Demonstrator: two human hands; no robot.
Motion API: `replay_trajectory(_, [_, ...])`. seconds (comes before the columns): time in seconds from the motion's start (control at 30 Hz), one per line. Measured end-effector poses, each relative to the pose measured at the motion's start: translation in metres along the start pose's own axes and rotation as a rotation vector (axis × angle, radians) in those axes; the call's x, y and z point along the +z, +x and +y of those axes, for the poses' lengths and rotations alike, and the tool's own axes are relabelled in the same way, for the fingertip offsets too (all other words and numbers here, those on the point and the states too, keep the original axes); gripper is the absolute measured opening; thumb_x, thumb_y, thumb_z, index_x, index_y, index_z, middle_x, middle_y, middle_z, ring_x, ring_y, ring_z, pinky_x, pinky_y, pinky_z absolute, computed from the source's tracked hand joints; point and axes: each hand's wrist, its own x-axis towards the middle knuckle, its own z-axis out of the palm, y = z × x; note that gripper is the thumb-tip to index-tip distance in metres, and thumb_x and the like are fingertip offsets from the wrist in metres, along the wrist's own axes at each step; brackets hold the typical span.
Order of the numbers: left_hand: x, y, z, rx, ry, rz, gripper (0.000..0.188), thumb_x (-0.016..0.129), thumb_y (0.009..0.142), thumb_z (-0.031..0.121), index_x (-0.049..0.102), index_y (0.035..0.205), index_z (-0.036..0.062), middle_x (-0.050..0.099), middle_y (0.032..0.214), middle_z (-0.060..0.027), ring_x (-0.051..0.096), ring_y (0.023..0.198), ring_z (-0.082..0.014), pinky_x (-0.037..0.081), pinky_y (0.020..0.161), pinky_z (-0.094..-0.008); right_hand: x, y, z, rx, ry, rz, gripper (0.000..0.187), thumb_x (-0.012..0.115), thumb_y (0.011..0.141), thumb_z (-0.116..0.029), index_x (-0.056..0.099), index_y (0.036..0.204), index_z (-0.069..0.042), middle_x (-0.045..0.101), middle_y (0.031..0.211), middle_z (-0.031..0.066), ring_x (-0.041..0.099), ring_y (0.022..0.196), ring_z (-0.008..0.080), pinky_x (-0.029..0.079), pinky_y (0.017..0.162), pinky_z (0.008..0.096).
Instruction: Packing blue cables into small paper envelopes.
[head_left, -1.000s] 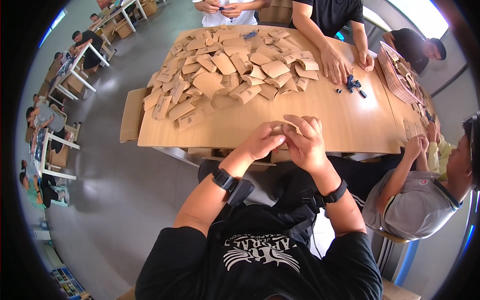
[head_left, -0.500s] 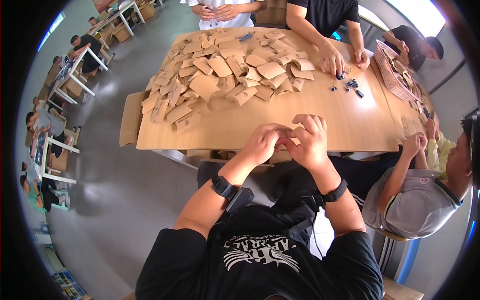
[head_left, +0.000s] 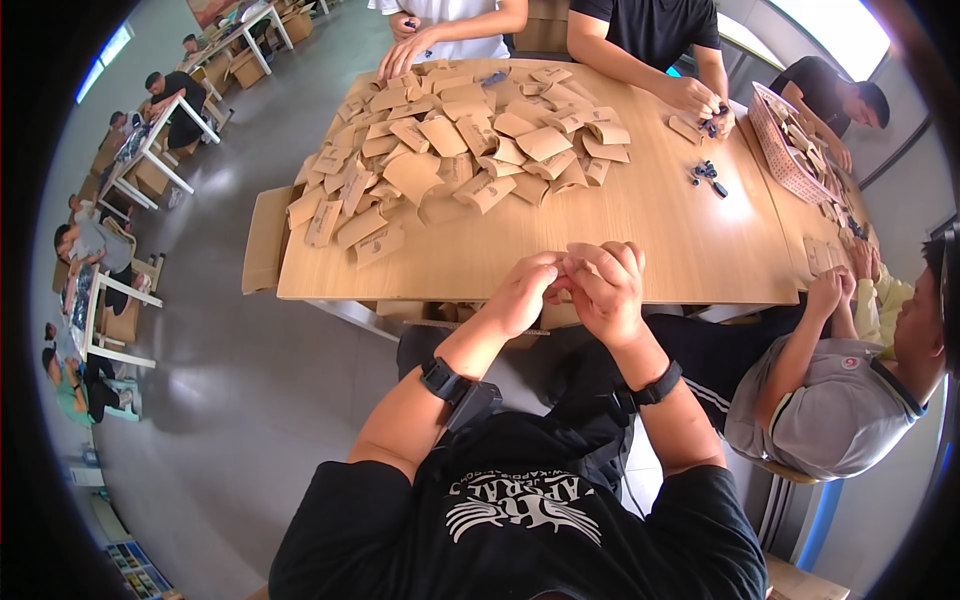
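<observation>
My left hand (head_left: pixel 522 292) and my right hand (head_left: pixel 606 292) meet just over the near edge of the wooden table (head_left: pixel 640 225). Both are closed, fingertips pressed together. Whatever lies between them is hidden by the fingers and too small to name. Past my hands, on the far left half of the tabletop, spreads a heap of brown cardboard pillow boxes (head_left: pixel 440 135), many of them flattened. Several small dark blue-black pieces (head_left: pixel 708 175) lie to the right of that heap.
Across the table, a person in white has a hand (head_left: pixel 397 60) at the heap. A person in black holds small dark pieces (head_left: pixel 716 124) beside one brown box (head_left: pixel 685 129). A pink basket (head_left: pixel 790 145) of brown boxes stands at the right. Someone in grey (head_left: pixel 820 400) sits close on my right.
My fingers have shifted slightly, still together. Across the table, the person in black has lifted dark pieces off the tabletop, and the person in white has lowered a hand to the heap.
</observation>
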Motion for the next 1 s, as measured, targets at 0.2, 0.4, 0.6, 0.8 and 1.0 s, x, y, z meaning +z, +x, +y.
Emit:
replay_trajectory(0.2, [0.025, -0.002, 0.012, 0.023, 0.036, 0.116, 0.038, 0.036, 0.092, 0.016, 0.054, 0.12, -0.0007, 0.06, 0.115, -0.0084, 0.054, 0.11, -0.0142, 0.044, 0.092, -0.0299, 0.002, -0.01, -0.019, 0.214, 0.137, -0.107, 0.067, 0.076, 0.059, -0.006, 0.058, 0.123, -0.003, 0.063, 0.121, 0.0146, 0.057, 0.117, 0.0359, 0.037, 0.101, 0.0486])
replay_trajectory(0.4, [0.02, -0.02, 0.011, 0.097, -0.012, 0.034, 0.045, 0.066, 0.087, 0.003, 0.048, 0.128, 0.0038, 0.057, 0.12, -0.0079, 0.056, 0.11, -0.0171, 0.05, 0.09, -0.0318, -0.013, -0.007, -0.03, 0.153, 0.381, -0.116, 0.067, 0.071, 0.06, 0.006, 0.052, 0.124, -0.001, 0.061, 0.125, 0.0142, 0.056, 0.121, 0.0333, 0.038, 0.1, 0.0508])
replay_trajectory(0.6, [0.025, -0.034, 0.022, 0.07, -0.075, 0.07, 0.034, 0.067, 0.077, -0.006, 0.059, 0.109, 0.0022, 0.063, 0.088, -0.0016, 0.062, 0.077, -0.0099, 0.05, 0.061, -0.0231, -0.024, -0.006, -0.041, 0.049, 0.271, -0.193, 0.048, 0.07, 0.065, 0.005, 0.056, 0.11, -0.005, 0.062, 0.126, 0.0089, 0.056, 0.123, 0.0272, 0.038, 0.1, 0.0519])
replay_trajectory(0.8, [0.023, -0.062, 0.016, 0.014, -0.146, 0.054, 0.03, 0.081, 0.073, 0.002, 0.067, 0.099, 0.0037, 0.067, 0.085, -0.0009, 0.061, 0.078, -0.0087, 0.047, 0.068, -0.0239, -0.037, 0.004, -0.041, 0.052, 0.534, -0.284, 0.05, 0.077, 0.073, -0.017, 0.057, 0.116, -0.003, 0.064, 0.124, 0.0109, 0.059, 0.118, 0.0295, 0.037, 0.1, 0.0517])
replay_trajectory(1.0, [-0.037, -0.082, -0.049, -0.391, -0.285, -0.005, 0.036, 0.076, 0.074, -0.005, 0.064, 0.106, 0.0043, 0.066, 0.111, -0.0099, 0.065, 0.103, -0.0229, 0.058, 0.085, -0.0406, -0.042, 0.019, 0.002, 0.037, 0.496, -0.263, 0.034, 0.076, 0.076, -0.021, 0.062, 0.1, -0.003, 0.071, 0.093, 0.0098, 0.065, 0.078, 0.0296, 0.047, 0.082, 0.0435])
